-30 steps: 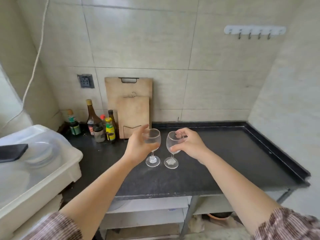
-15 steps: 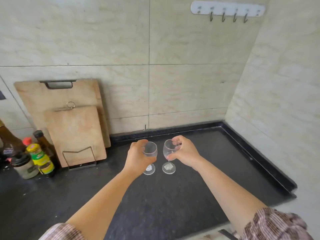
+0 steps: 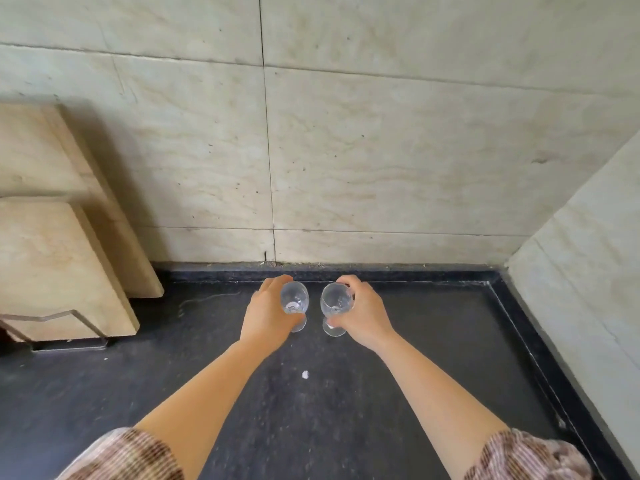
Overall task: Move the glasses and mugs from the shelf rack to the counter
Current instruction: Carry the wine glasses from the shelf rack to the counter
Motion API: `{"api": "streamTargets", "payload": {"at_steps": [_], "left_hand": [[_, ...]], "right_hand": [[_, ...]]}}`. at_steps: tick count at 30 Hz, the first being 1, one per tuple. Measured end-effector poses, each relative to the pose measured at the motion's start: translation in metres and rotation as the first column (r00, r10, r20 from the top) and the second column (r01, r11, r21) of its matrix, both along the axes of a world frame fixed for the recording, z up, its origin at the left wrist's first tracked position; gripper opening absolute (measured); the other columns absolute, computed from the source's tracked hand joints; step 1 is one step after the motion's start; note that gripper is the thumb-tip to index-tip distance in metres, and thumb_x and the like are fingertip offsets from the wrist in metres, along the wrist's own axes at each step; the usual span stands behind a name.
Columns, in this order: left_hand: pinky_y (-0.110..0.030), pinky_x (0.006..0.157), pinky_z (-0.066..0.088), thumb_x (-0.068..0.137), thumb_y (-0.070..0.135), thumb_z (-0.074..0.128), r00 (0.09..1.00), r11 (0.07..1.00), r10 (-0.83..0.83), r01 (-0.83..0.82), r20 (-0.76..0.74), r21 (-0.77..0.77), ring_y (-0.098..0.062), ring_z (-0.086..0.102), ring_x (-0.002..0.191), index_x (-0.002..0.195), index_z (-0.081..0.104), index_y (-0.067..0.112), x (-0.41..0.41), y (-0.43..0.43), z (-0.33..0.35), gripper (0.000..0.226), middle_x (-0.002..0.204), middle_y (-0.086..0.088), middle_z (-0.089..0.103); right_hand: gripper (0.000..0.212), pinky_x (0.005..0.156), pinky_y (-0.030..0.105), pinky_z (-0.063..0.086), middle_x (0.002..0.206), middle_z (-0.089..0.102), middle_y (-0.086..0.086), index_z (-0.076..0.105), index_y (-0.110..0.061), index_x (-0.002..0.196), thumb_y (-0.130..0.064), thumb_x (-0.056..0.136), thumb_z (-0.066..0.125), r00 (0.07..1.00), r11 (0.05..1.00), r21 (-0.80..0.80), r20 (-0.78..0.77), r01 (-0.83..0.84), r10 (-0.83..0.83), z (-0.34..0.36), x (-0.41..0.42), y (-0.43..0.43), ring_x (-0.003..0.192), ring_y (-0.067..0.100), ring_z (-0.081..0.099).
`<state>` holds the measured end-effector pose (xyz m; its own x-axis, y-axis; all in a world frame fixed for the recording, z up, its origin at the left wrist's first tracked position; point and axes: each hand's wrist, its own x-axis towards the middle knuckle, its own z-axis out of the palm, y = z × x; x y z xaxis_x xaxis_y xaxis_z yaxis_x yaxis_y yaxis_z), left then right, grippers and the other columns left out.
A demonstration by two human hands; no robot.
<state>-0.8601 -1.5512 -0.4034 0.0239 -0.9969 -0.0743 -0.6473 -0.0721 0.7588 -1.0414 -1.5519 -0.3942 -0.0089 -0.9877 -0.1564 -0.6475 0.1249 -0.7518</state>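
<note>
Wine glasses stand side by side on the black table (image 3: 346,410): left hand (image 3: 268,315) fingers wrap the left wine glass (image 3: 294,301), right hand (image 3: 363,313) fingers the right wine glass (image 3: 335,303).

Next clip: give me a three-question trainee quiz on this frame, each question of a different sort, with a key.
1. True or false: each hand holds one wine glass.
2. Multiple choice: what leans against the wall on the left? A) a baking tray B) wooden cutting boards C) a mirror
3. Fill in: the glasses are held upright, side by side, near the ____ edge of the counter.

Key
1. True: the left hand grips the left wine glass and the right hand grips the right wine glass.
2. B: the wooden cutting boards.
3. Back, close to the tiled wall, on the dark counter.
</note>
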Motion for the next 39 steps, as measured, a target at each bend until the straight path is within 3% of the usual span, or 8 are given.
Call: {"api": "streamTargets", "payload": {"at_steps": [4, 10, 17, 25, 31, 34, 39], "left_hand": [[-0.028, 0.070, 0.039, 0.065, 0.015, 0.076, 0.999, 0.999, 0.047, -0.047, 0.018, 0.003, -0.019, 0.051, 0.103, 0.119, 0.052, 0.033, -0.001, -0.036, -0.017, 0.062, 0.123, 0.009, 0.052], [-0.025, 0.068, 0.042, 0.064, 0.017, 0.077, 0.997, 0.998, 0.056, -0.056, 0.053, 0.006, -0.018, 0.057, 0.094, 0.110, 0.056, 0.034, 0.004, -0.066, -0.036, 0.053, 0.107, 0.011, 0.056], [-0.026, 0.082, 0.045, 0.073, 0.016, 0.077, 0.993, 0.994, 0.106, -0.106, 0.057, 0.000, -0.022, 0.056, 0.113, 0.135, 0.046, 0.027, 0.008, -0.082, -0.045, 0.070, 0.132, 0.003, 0.052], [-0.022, 0.080, 0.039, 0.077, 0.012, 0.071, 0.996, 0.993, 0.080, -0.083, 0.037, 0.079, -0.019, 0.050, 0.122, 0.146, 0.029, 0.031, 0.007, -0.081, -0.044, 0.083, 0.146, 0.003, 0.043], [-0.029, 0.096, 0.039, 0.084, 0.028, 0.067, 0.991, 0.991, 0.119, -0.122, 0.064, 0.057, -0.022, 0.042, 0.132, 0.148, 0.025, 0.028, 0.028, -0.048, -0.022, 0.076, 0.151, 0.000, 0.037], [-0.026, 0.088, 0.040, 0.090, 0.031, 0.059, 0.978, 0.979, 0.191, -0.196, 0.090, 0.057, -0.022, 0.046, 0.128, 0.147, 0.026, 0.028, 0.047, -0.015, -0.008, 0.065, 0.151, -0.001, 0.037], [-0.033, 0.103, 0.038, 0.092, 0.033, 0.055, 0.957, 0.974, 0.196, -0.215, 0.212, 0.068, -0.021, 0.040, 0.132, 0.146, 0.030, 0.024, 0.105, 0.062, 0.021, 0.060, 0.151, -0.001, 0.035]], "right_hand": [[0.060, 0.078, 0.029, 0.048, 0.115, 0.057, -0.004, 0.053, -0.030, 0.116, -0.016, 0.066, 0.083, 0.999, 0.999, 0.021, 0.012, -0.036, 0.036, -0.024, 0.003, -0.040, 0.100, 0.016, 0.056], [0.069, 0.089, 0.031, 0.050, 0.124, 0.059, -0.005, 0.053, -0.025, 0.126, -0.015, 0.066, 0.085, 0.996, 0.998, 0.015, 0.057, -0.062, 0.061, -0.046, 0.017, -0.076, 0.111, 0.016, 0.056], [0.066, 0.085, 0.024, 0.048, 0.122, 0.061, -0.007, 0.053, -0.028, 0.126, -0.018, 0.069, 0.085, 0.996, 0.997, -0.017, 0.052, -0.072, 0.073, -0.053, 0.027, -0.097, 0.110, 0.014, 0.058], [0.069, 0.083, 0.022, 0.043, 0.130, 0.053, -0.003, 0.046, -0.027, 0.132, -0.014, 0.073, 0.079, 0.991, 0.992, 0.004, -0.044, -0.123, 0.123, -0.055, 0.028, -0.096, 0.117, 0.016, 0.052], [0.056, 0.091, 0.032, 0.046, 0.131, 0.048, 0.002, 0.048, -0.015, 0.131, -0.019, 0.080, 0.072, 0.962, 0.962, -0.197, -0.233, -0.188, 0.140, -0.024, 0.035, -0.077, 0.120, 0.022, 0.044], [0.050, 0.089, 0.032, 0.045, 0.129, 0.048, 0.001, 0.048, -0.017, 0.128, -0.022, 0.084, 0.068, 0.953, 0.943, -0.209, -0.215, -0.258, 0.214, -0.009, 0.055, -0.052, 0.119, 0.020, 0.043], [0.051, 0.093, 0.036, 0.044, 0.135, 0.045, 0.000, 0.042, -0.018, 0.136, -0.035, 0.091, 0.059, 0.860, 0.868, -0.139, -0.280, -0.477, 0.427, 0.004, 0.114, 0.010, 0.123, 0.019, 0.042]]}}
